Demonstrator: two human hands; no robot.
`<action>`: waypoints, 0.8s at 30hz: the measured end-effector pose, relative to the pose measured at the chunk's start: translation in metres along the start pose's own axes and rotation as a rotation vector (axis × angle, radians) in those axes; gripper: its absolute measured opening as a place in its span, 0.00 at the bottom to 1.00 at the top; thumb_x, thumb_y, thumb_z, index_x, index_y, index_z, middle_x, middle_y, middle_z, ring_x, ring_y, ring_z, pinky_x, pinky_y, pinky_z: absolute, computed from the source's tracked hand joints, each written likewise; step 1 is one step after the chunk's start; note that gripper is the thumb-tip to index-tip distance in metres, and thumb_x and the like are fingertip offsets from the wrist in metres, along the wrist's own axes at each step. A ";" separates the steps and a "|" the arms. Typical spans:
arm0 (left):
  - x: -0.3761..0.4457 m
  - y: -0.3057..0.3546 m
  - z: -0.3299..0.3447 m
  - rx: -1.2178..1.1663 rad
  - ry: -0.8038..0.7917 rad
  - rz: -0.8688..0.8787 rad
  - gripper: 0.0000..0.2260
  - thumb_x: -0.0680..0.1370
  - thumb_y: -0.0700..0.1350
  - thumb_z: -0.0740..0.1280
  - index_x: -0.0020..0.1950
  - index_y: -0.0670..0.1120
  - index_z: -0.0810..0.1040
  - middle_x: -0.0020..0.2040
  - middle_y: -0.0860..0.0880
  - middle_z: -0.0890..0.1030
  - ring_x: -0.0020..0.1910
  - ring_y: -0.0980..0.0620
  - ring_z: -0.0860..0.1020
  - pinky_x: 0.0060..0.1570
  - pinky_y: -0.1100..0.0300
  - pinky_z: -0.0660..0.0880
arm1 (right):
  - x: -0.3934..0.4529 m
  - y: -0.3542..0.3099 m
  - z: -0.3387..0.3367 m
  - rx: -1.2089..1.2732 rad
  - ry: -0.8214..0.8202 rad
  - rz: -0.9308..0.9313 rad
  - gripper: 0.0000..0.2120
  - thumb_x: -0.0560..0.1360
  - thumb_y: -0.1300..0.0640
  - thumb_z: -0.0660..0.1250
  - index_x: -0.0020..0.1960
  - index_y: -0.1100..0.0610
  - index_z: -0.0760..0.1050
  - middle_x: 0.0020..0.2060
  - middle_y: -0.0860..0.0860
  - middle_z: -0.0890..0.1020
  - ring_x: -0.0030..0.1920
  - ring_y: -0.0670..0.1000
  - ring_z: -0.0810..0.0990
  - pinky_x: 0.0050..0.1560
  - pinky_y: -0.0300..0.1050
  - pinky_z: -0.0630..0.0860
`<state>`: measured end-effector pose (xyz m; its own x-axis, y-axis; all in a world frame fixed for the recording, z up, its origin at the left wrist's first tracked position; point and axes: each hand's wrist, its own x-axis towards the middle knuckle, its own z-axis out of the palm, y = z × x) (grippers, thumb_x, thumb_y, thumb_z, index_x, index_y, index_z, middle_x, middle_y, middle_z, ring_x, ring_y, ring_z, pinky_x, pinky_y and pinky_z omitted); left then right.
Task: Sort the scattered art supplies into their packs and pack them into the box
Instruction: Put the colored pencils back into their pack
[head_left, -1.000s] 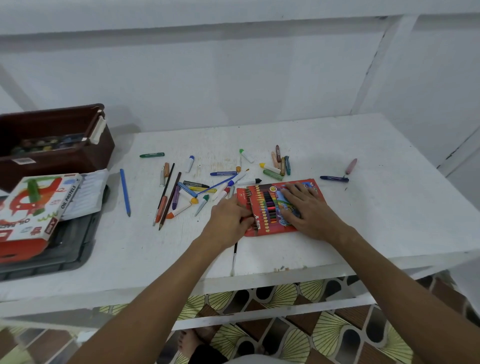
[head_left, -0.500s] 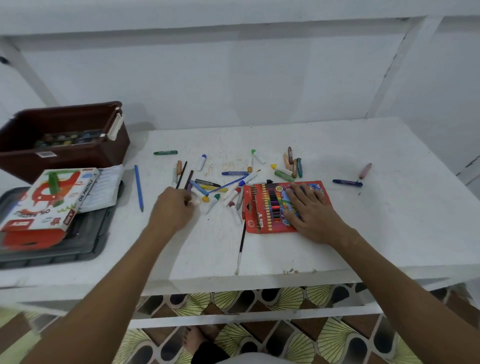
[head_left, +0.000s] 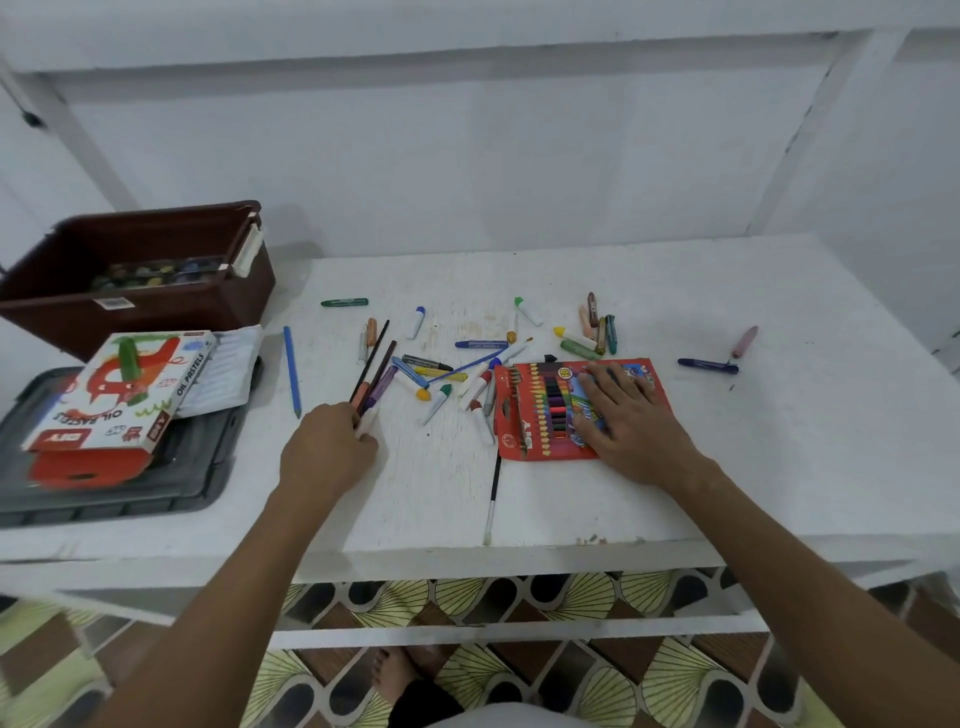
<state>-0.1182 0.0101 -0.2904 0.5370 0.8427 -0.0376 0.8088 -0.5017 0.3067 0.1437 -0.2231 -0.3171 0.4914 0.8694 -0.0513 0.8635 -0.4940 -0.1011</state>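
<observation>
**Left hand gathers pencils while right pins the pack**

White-painted wooden table (head_left: 597, 509) against a pale wall carries the whole scatter. Compared with half a second ago, the left hand (head_left: 324, 454) now sits closer to the table's near edge and grips a bundle of dark and orange coloured pencils (head_left: 374, 371), fingers curled round their lower ends; before, it was only just reaching them. The bundle's long axis runs from the hand up toward one o'clock, far ends fanning slightly. The right hand (head_left: 631, 415) has not moved: fingers straight and spread, it presses flat on the red cardboard pencil pack (head_left: 535, 410), which lies near the table's middle with its long side running left to right, its open flap at nine o'clock. Loose crayons and markers lie at twelve o'clock of the pack. At ten o'clock of the left hand stands the dark brown plastic box (head_left: 218, 301), with the white and red oil pastels carton (head_left: 114, 395) just in front of it on a grey tray (head_left: 197, 478).
</observation>
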 end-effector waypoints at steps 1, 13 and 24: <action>-0.001 0.001 0.000 0.019 -0.016 -0.002 0.09 0.74 0.46 0.66 0.49 0.42 0.78 0.39 0.49 0.75 0.35 0.52 0.74 0.31 0.60 0.67 | 0.000 0.000 0.000 -0.001 -0.001 0.000 0.37 0.74 0.34 0.38 0.78 0.51 0.45 0.77 0.50 0.48 0.77 0.50 0.43 0.75 0.49 0.40; 0.053 -0.016 -0.033 -0.042 0.140 -0.180 0.11 0.78 0.41 0.61 0.56 0.36 0.77 0.54 0.37 0.79 0.50 0.40 0.78 0.47 0.51 0.73 | 0.001 0.000 0.001 -0.007 -0.022 0.003 0.37 0.74 0.34 0.39 0.78 0.51 0.43 0.77 0.49 0.47 0.77 0.50 0.42 0.74 0.49 0.39; 0.067 -0.022 -0.029 -0.056 0.088 -0.259 0.11 0.77 0.38 0.65 0.57 0.33 0.76 0.54 0.35 0.79 0.54 0.37 0.77 0.49 0.51 0.73 | 0.003 0.003 0.002 -0.003 -0.018 0.005 0.42 0.70 0.29 0.33 0.78 0.50 0.43 0.77 0.49 0.47 0.77 0.50 0.43 0.73 0.47 0.38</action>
<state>-0.1066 0.0836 -0.2721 0.2893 0.9564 -0.0402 0.9005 -0.2576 0.3502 0.1471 -0.2222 -0.3199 0.4935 0.8669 -0.0696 0.8615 -0.4983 -0.0975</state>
